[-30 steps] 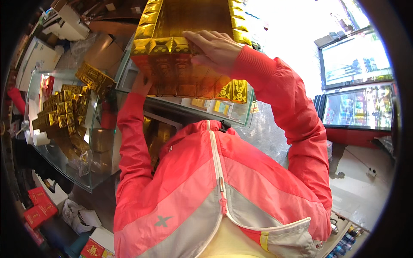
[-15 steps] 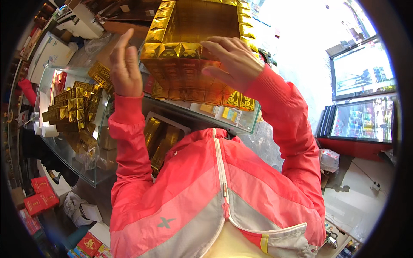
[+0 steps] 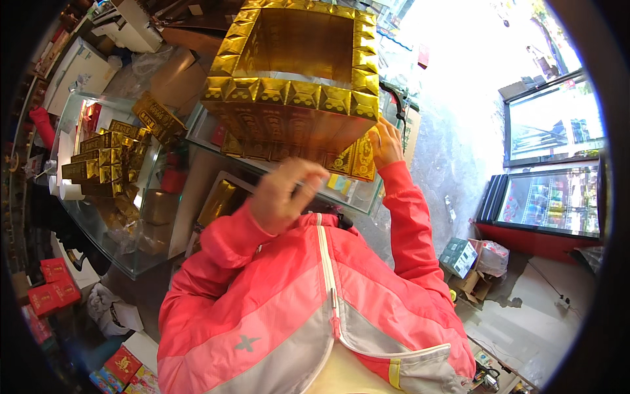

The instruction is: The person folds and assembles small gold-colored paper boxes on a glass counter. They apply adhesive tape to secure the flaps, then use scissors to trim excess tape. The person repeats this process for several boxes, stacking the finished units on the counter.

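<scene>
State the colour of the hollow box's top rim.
The rim is shiny gold, clearest in the head view.

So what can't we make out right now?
All in the head view:
- Left hand: fingers smeared by blur, so any hold is unclear.
- Box: far outer side hidden behind its own rim.
- Gold bars: lower part covered by the left sleeve.

- Twelve o'clock: a glass counter (image 3: 205,131), a hollow gold stack (image 3: 292,95) standing on it.
- Nine o'clock: a second glass counter (image 3: 141,257), carrying heaped gold packets (image 3: 105,161) and white cylinders (image 3: 69,191).
- Between three and four o'clock: grey floor (image 3: 446,220), bearing an open cardboard box (image 3: 472,287).
</scene>
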{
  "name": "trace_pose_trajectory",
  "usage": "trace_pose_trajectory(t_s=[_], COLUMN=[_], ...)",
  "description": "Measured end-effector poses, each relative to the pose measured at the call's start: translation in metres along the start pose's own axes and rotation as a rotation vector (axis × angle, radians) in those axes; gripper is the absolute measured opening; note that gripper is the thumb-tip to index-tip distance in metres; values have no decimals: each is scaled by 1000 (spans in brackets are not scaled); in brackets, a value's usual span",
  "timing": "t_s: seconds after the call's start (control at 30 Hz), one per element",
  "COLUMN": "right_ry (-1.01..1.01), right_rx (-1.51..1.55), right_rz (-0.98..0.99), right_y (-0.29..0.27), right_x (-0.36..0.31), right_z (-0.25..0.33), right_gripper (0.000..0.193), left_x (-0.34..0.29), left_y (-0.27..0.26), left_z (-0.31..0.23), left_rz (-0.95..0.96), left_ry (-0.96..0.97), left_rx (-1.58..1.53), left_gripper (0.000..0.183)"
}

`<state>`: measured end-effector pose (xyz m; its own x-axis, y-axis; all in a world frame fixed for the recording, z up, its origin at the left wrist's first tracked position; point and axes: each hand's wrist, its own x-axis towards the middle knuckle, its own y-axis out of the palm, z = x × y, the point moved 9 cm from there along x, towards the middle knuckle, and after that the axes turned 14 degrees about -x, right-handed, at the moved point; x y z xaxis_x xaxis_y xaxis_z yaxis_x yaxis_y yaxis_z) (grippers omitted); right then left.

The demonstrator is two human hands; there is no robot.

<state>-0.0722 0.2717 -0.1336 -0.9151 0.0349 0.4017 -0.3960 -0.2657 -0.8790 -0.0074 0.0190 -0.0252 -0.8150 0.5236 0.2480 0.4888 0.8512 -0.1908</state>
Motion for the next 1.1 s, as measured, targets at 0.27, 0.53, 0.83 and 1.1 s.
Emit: trace_pose_trajectory(t_s=[0.27, 0.53, 0.83, 1.1], right_ry=[-48, -62, -567, -982], right_rx=[-2, 43, 479, 576], right_rz=[148, 529, 761, 789], right_y=[60, 4, -153, -143], right_x=[56, -5, -96, -106], right_z=[-47, -77, 107, 225], right_gripper=[42, 37, 45, 50], left_x=[-40, -52, -163, -280], left_y=[169, 196, 166, 104], left_z=[193, 215, 218, 221], left_rz=[31, -314, -719, -1239], left_ry=[-972, -949, -609, -6], left_rx=[-905, -926, -1444, -1861], left_gripper=[44, 34, 39, 40])
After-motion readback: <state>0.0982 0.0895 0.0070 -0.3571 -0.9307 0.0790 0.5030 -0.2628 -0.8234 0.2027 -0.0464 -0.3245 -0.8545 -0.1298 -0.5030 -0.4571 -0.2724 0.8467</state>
